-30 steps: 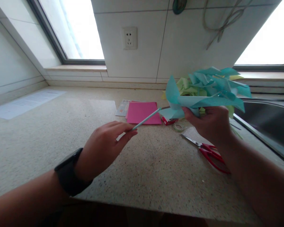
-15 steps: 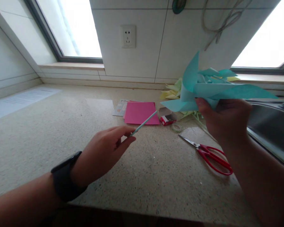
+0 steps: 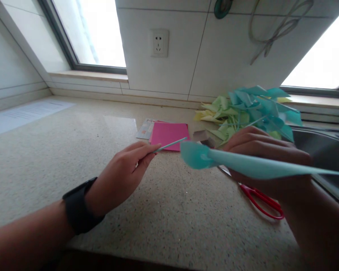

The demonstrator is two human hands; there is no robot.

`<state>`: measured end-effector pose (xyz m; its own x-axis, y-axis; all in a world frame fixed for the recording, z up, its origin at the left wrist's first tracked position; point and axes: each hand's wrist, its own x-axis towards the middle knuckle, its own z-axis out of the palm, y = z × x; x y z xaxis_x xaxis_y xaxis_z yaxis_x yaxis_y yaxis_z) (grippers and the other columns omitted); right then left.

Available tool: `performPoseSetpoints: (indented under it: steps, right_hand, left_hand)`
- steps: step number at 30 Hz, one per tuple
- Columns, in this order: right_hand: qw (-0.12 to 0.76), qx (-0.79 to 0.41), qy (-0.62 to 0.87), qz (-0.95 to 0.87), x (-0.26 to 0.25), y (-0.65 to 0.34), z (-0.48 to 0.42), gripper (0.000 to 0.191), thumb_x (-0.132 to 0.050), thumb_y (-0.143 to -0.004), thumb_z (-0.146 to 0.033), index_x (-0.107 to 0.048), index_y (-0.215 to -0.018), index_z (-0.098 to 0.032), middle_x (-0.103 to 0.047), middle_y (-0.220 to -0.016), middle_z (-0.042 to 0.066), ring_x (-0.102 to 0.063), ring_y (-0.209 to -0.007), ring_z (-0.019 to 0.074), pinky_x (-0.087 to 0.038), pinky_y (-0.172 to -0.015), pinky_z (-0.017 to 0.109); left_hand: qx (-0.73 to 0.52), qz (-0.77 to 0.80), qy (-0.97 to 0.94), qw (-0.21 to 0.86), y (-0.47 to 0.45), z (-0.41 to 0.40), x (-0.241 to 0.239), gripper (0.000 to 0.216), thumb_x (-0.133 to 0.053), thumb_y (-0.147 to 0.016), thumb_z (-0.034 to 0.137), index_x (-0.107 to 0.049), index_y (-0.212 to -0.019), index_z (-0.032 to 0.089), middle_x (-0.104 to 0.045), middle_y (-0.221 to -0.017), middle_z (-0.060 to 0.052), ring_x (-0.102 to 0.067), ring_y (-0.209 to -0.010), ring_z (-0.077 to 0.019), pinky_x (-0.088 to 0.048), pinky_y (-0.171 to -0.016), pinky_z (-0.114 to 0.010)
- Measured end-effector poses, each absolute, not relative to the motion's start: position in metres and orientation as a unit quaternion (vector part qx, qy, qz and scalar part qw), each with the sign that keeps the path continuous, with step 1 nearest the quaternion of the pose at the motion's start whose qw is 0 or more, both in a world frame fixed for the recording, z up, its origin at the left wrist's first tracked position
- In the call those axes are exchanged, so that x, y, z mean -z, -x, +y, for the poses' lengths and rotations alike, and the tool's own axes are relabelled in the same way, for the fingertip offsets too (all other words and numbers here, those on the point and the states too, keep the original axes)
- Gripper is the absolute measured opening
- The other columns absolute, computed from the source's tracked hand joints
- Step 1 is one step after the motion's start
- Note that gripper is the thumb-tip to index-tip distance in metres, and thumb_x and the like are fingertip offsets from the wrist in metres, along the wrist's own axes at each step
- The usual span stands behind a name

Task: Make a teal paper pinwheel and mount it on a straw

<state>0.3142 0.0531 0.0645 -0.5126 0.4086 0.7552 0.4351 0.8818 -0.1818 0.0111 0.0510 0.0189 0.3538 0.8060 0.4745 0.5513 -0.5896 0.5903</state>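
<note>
Pinched between the thumb and fingers of my left hand (image 3: 127, 174) is a thin pale-blue stick (image 3: 172, 143), its tip pointing right. My right hand (image 3: 265, 147) grips a turquoise paper pinwheel (image 3: 243, 162), turned nearly edge-on so most of its blades are hidden. The stick's tip comes close to the pinwheel's left blade; whether they touch I cannot tell. Below my right hand lie red-handled scissors (image 3: 260, 199), their blades mostly covered. Behind that hand is a heap of turquoise, green and yellow folded-paper pinwheels (image 3: 260, 103).
A stack of pink paper squares (image 3: 169, 131) lies mid-counter, with a small open box (image 3: 205, 138), partly hidden, at its right. A printed sheet (image 3: 25, 113) rests far left. The metal sink (image 3: 322, 154) is at the right, and a wall with a socket (image 3: 159, 43) stands behind.
My right hand has lowered and turned the pinwheel from a raised, open view to edge-on, bringing it toward the stick. The left hand has tilted the stick flatter. The view has shifted slightly.
</note>
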Motion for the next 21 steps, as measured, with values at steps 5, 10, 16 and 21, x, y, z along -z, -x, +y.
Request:
performPoseSetpoints:
  steps: [5, 10, 16, 21]
  right_hand:
    - [0.361, -0.046, 0.182, -0.914, -0.065, -0.294, 0.036, 0.011, -0.063, -0.092, -0.015, -0.071, -0.096, -0.02, -0.073, -0.085, 0.005, -0.065, -0.08, 0.0205, -0.055, -0.072, 0.037]
    - [0.353, 0.011, 0.167, -0.92, -0.053, -0.286, 0.033, 0.015, -0.056, -0.096, -0.011, -0.07, -0.095, -0.014, -0.072, -0.088, 0.007, -0.06, -0.082, 0.019, -0.051, -0.076, 0.039]
    - [0.388, 0.137, 0.19, -0.892, -0.041, -0.292, 0.029, 0.013, -0.064, -0.095, -0.02, -0.076, -0.093, -0.019, -0.061, -0.09, 0.005, -0.053, -0.088, 0.0202, -0.051, -0.079, 0.038]
    - [0.426, 0.104, 0.209, -0.874, -0.035, -0.292, 0.026, 0.017, -0.075, -0.086, -0.016, -0.076, -0.1, -0.023, -0.063, -0.105, 0.005, -0.061, -0.094, 0.0223, -0.059, -0.082, 0.041]
  left_hand:
    - [-0.401, 0.403, -0.801, 0.188, -0.011, 0.053, -0.017, 0.026, -0.054, -0.102, 0.022, -0.071, -0.121, 0.021, -0.069, -0.106, -0.006, -0.063, -0.099, -0.0191, -0.049, -0.089, -0.032]
    - [-0.395, 0.362, -0.826, 0.174, -0.01, 0.045, -0.015, 0.028, -0.056, -0.101, 0.019, -0.068, -0.126, 0.026, -0.068, -0.112, -0.004, -0.063, -0.102, -0.0166, -0.05, -0.091, -0.029]
    - [-0.374, 0.312, -0.862, 0.143, -0.008, 0.036, -0.017, 0.04, -0.053, -0.101, 0.011, -0.061, -0.135, 0.03, -0.064, -0.115, -0.002, -0.064, -0.1, -0.0119, -0.052, -0.089, -0.022]
    - [-0.347, 0.28, -0.89, 0.094, -0.005, 0.033, -0.018, 0.038, -0.055, -0.1, 0.013, -0.06, -0.135, 0.027, -0.063, -0.112, -0.002, -0.064, -0.098, -0.0122, -0.052, -0.086, -0.02]
